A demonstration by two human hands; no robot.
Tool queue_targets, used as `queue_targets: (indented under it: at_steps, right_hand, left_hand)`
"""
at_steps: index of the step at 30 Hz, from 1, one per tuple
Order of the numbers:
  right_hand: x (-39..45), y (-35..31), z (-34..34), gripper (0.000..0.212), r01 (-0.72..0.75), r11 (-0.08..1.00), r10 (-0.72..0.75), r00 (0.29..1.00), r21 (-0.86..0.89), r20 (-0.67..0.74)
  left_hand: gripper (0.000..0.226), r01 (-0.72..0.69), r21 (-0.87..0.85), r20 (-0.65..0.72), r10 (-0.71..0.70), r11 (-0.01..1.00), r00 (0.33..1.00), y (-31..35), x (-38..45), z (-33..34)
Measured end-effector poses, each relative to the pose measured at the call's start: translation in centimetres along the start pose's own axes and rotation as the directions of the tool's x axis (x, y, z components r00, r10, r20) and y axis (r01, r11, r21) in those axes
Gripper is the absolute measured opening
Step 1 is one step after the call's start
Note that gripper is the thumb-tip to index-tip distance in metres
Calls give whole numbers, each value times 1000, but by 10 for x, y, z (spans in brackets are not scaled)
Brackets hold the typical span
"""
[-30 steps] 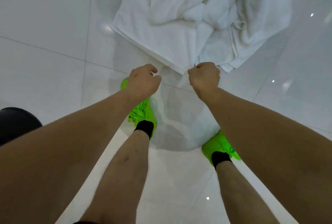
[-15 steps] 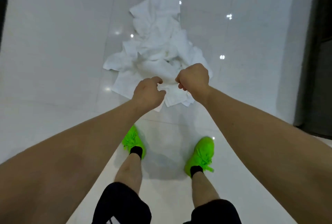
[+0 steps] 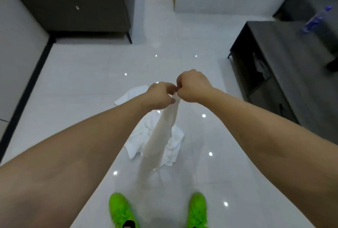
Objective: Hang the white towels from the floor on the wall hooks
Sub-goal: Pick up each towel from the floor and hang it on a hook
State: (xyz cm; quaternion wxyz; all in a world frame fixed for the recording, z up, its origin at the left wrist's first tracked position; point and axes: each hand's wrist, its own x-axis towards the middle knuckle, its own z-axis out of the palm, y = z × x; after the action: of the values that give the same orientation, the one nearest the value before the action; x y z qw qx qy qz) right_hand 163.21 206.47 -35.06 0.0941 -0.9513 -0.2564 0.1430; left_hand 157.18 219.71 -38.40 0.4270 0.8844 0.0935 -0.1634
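My left hand [image 3: 161, 94] and right hand [image 3: 192, 86] pinch top edge of one towel [image 3: 161, 140]; it hangs above pile [image 3: 172, 147]. Pile lies on floor [image 3: 82, 90] ahead of shoes [image 3: 120, 209]. No hooks visible; nothing hung yet, I judge.

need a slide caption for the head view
Both hands, left and right, pinch a white towel hanging above the towel pile on the floor.

Glossy white tile floor [image 3: 82, 85]; crumpled white towels [image 3: 172, 141] heaped on it.
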Motion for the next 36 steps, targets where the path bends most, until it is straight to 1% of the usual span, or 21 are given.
queue_targets:
  at_steps: [2, 4, 6, 8, 9, 11, 13, 14, 16, 18, 19, 21, 23, 27, 29, 32, 34, 36]
  right_hand:
    - [-14, 16, -34, 9, 22, 1000, -23, 999, -19, -35]
    - [-32, 38, -72, 2, 24, 999, -27, 996, -46, -82]
    - [-49, 62, -110, 6, 8, 996, -21, 989, -85, -146]
    - [-68, 83, -149, 14, 1, 990, -27, 982, -139, -185]
    - [-77, 94, -167, 16, -1, 986, -33, 978, -165, -205]
    - [-96, 117, -204, 15, -3, 975, -57, 964, -223, -261]
    - [-114, 143, -237, 11, -3, 976, -67, 947, -219, -315]
    - [-123, 157, -253, 8, -5, 986, -52, 941, -167, -334]
    - [-137, 183, -281, 3, 0, 1000, 7, 927, 18, -375]
    - [-153, 208, -305, 6, 19, 976, 75, 907, 219, -414]
    - [-161, 220, -315, 8, 28, 958, 97, 906, 286, -412]
    - [-177, 240, -331, 12, 32, 937, 106, 923, 347, -371]
    - [-188, 256, -340, 10, 33, 916, 122, 928, 400, -353]
    - [-199, 283, -362, 16, 75, 828, 231, 857, 556, -460]
    - [-199, 297, -373, 16, 114, 753, 289, 827, 649, -482]
    - [-192, 319, -388, 17, 150, 683, 347, 795, 715, -497]
    - [-184, 337, -399, 30, 184, 629, 355, 796, 755, -490]
    - [-173, 356, -412, 42, 187, 597, 341, 821, 780, -458]
  left_hand:
    - [22, -32, 8, -35, 32, 999, 999, 37, -1, 1]
    - [7, -90, 50, -121, 96, 995, 988, 81, -1, -1]
    - [8, -158, 100, -182, 174, 982, 968, 129, -2, -4]
    - [10, -214, 172, -211, 248, 962, 945, 179, -4, -8]
    - [15, -236, 214, -217, 282, 948, 935, 205, -5, -8]
    - [22, -270, 269, -227, 333, 924, 915, 256, -8, -4]
    - [24, -302, 292, -229, 373, 907, 899, 303, -9, 3]
    - [24, -320, 303, -230, 394, 898, 890, 325, -9, 6]
    - [22, -346, 307, -247, 425, 886, 871, 363, -9, 13]
    - [19, -377, 284, -285, 453, 882, 845, 399, -11, 19]
    - [20, -399, 253, -307, 464, 881, 831, 415, -11, 22]
    - [23, -457, 160, -340, 483, 875, 806, 445, -11, 28]
    - [25, -508, 83, -345, 503, 857, 792, 472, -9, 32]
    - [19, -568, 49, -322, 551, 822, 769, 515, 5, 39]
    - [17, -593, 31, -318, 570, 805, 757, 533, 17, 40]
    - [15, -639, 1, -306, 608, 770, 732, 561, 43, 41]
    - [14, -670, -15, -311, 633, 743, 709, 579, 63, 41]
    - [14, -691, -40, -324, 645, 722, 693, 596, 86, 40]
